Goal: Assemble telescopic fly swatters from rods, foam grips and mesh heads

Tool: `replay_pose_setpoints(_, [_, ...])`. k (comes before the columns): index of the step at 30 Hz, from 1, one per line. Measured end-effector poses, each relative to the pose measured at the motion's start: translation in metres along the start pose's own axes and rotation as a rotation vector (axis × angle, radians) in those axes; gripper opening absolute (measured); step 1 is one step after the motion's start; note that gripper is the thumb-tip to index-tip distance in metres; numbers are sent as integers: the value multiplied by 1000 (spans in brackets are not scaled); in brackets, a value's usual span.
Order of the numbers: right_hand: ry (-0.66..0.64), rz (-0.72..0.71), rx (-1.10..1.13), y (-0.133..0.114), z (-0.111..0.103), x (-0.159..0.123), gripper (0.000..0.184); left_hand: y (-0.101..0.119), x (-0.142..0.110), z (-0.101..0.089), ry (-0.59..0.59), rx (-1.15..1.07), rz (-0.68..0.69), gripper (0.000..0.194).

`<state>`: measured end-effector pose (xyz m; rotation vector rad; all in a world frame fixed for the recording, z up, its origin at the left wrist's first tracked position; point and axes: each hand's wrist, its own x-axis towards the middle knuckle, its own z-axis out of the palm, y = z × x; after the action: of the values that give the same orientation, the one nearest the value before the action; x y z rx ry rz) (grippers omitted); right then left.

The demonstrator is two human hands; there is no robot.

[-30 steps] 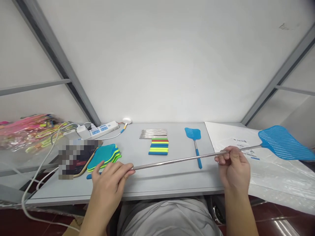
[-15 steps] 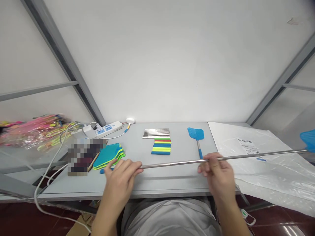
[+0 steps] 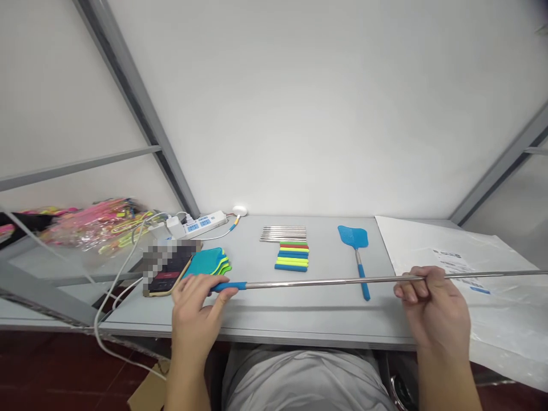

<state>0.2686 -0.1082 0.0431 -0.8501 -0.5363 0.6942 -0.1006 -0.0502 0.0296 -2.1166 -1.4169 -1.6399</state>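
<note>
An extended telescopic fly swatter (image 3: 321,282) lies level across my view, above the table. My left hand (image 3: 199,299) is closed around its blue grip. Further right, the fingers of my right hand (image 3: 432,297) are closed around the thin metal rod. The swatter's head is outside the picture at the right. A second fly swatter (image 3: 353,237), blue and collapsed, rests on the table beyond the rod. Several metal rods (image 3: 283,233) lie in a row at the back. Just in front of them are coloured handle sleeves (image 3: 291,260). Teal and yellow swatter heads (image 3: 208,261) are stacked near my left hand.
A phone (image 3: 171,274), partly blurred, is beside the stacked heads. Behind it, a power strip (image 3: 205,224) has plugs and a white cable. White plastic packaging (image 3: 505,319) covers the table's right end. Bagged colourful items (image 3: 107,222) are at the far left.
My right hand has slid right along the rod, and my left hand has shifted back onto the blue grip. The swatter's head has left the view. The camera has turned slightly left.
</note>
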Motion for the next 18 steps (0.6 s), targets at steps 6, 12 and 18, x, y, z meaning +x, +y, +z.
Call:
replay_pose_setpoints(6, [33,9,6,4,2,-4,24,27,0,15,489,-675,-574,12])
replay_pose_setpoints(12, [-33,32,-17,13,6,-6,22,40,3,25,607,-993,-730,16])
replay_pose_setpoints(18, [-155,103,-3,30,21,-27,20,60,-7,39,691,-990,-706,17])
